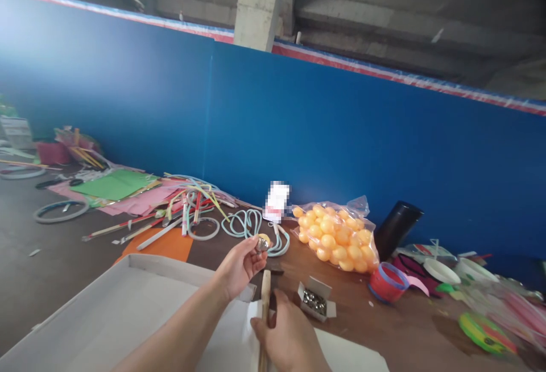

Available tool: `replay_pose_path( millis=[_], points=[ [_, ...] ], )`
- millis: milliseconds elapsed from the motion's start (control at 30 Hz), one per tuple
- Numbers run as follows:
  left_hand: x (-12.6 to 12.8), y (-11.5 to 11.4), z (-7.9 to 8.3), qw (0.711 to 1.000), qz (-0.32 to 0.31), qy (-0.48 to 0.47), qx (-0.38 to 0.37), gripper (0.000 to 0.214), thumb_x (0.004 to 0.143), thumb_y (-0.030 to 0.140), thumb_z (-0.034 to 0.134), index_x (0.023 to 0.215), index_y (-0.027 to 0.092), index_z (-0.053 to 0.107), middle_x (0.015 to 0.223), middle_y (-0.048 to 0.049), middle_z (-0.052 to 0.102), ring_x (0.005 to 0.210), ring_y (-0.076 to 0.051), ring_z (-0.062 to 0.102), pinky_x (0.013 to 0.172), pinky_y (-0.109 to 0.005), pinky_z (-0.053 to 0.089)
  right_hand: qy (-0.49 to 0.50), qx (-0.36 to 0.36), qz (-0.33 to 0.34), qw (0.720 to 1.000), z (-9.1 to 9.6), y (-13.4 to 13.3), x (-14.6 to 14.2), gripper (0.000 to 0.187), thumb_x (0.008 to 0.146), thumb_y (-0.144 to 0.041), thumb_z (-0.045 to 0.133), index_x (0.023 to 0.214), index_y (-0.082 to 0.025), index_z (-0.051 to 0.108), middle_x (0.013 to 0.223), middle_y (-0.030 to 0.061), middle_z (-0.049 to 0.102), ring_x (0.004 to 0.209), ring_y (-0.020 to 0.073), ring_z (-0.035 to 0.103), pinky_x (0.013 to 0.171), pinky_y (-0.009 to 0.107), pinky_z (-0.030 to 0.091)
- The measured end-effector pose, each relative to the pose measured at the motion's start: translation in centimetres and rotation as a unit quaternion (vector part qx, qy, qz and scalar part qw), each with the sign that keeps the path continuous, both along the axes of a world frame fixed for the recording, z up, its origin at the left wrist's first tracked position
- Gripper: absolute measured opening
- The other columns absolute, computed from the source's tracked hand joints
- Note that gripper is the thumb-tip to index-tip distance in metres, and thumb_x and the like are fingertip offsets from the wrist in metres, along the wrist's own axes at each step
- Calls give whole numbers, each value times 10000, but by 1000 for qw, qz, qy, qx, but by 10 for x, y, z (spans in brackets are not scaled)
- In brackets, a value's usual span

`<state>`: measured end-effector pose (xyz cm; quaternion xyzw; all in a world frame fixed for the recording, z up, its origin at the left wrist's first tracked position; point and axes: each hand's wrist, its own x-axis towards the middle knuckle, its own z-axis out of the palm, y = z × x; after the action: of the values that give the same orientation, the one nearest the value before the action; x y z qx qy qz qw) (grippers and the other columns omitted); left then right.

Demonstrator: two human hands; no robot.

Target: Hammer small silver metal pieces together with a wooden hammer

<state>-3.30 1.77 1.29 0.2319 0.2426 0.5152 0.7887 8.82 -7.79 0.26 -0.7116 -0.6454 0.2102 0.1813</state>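
Observation:
My left hand (239, 269) is raised over the table, its fingertips pinched on a small round shiny metal piece (261, 244) with a yellowish part behind it; its exact kind is unclear. My right hand (288, 326) is lower and nearer, thumb and fingers around the wooden handle of a hammer (266, 289). The hammer's dark head shows partly at the far end. Beside my right hand stands an open small carton (314, 302) of shiny metal pieces. White board (350, 355) lies beneath my hands, and a shallow white cardboard tray (170, 267) spreads to the left.
A clear bag of orange balls (335, 235) and a black cylinder (396, 227) lie toward the blue partition (341, 127). A red cup (387, 282) is at right. Pale blue cord (245, 223), coloured paper (117, 184) and strips cover the back left.

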Motion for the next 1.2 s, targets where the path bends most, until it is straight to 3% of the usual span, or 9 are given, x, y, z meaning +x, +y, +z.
replay_pose_path(
  millis=[133, 267, 500, 667, 733, 900, 1033, 1100, 1200],
  points=[
    [0, -2, 2, 1000, -6, 13, 2, 178, 794, 242, 583, 922, 118, 586, 772, -59, 671, 583, -91, 618, 530, -187, 510, 7, 20, -27, 999, -4, 0, 0, 379, 722, -411, 567, 1032, -192, 569, 983, 131, 655, 898, 298, 623, 700, 329, 413],
    [0, -2, 2, 1000, -2, 14, 2, 195, 798, 239, 576, 947, 113, 582, 810, -71, 676, 578, -89, 616, 520, -189, 509, 2, 47, -37, 998, -6, 5, 10, 253, 845, -369, 405, 949, -206, 569, 894, 103, 677, 865, 275, 634, 668, 314, 397],
    [0, -4, 1, 1000, -4, 17, 12, 213, 780, 254, 601, 946, 121, 596, 838, -70, 681, 578, -82, 612, 516, -181, 506, -19, 54, -20, 998, -10, 2, 8, 247, 744, -411, 537, 901, -232, 602, 834, 76, 655, 723, 243, 625, 586, 294, 375],
    [0, -3, -2, 1000, -6, 12, 15, 206, 781, 265, 600, 925, 117, 601, 835, -72, 679, 577, -82, 608, 508, -180, 502, -46, 54, -27, 997, -10, 3, 3, 147, 691, -281, 540, 795, -216, 620, 800, 91, 672, 715, 260, 633, 587, 305, 380],
    [0, -2, -2, 1000, -6, 9, 17, 199, 786, 262, 594, 923, 118, 601, 816, -67, 676, 577, -83, 607, 511, -182, 503, -10, 48, -36, 998, -8, 4, 7, 155, 664, -236, 538, 788, -213, 629, 777, 85, 684, 728, 266, 637, 607, 312, 389],
    [1, -1, -1, 1000, 2, 11, 10, 201, 791, 255, 588, 938, 118, 590, 798, -63, 668, 571, -85, 603, 504, -183, 502, 221, 8, -50, 974, 3, 8, 20, 178, 659, -207, 521, 743, -181, 676, 731, 54, 702, 754, 244, 636, 658, 298, 428],
    [0, 1, -3, 1000, 14, 10, 15, 187, 800, 250, 576, 931, 116, 585, 815, -72, 664, 579, -84, 603, 517, -181, 507, 265, 2, -71, 962, 11, 10, 20, 198, 685, -216, 490, 771, -160, 659, 722, 49, 681, 626, 208, 626, 511, 260, 452],
    [0, 2, -4, 999, 25, 12, 21, 177, 806, 248, 569, 921, 115, 583, 830, -76, 661, 588, -82, 604, 528, -179, 510, 289, 16, -96, 953, 14, 10, 18, 231, 702, -220, 478, 876, -161, 618, 776, 57, 662, 590, 191, 612, 434, 244, 456],
    [0, 3, -4, 998, 49, 17, 37, 146, 806, 234, 572, 888, 113, 581, 786, -62, 645, 594, -81, 604, 542, -176, 511, 359, 96, -113, 922, 16, 8, 15, 248, 723, -207, 492, 963, -181, 550, 760, 37, 624, 546, 162, 582, 377, 223, 456]
  ],
)
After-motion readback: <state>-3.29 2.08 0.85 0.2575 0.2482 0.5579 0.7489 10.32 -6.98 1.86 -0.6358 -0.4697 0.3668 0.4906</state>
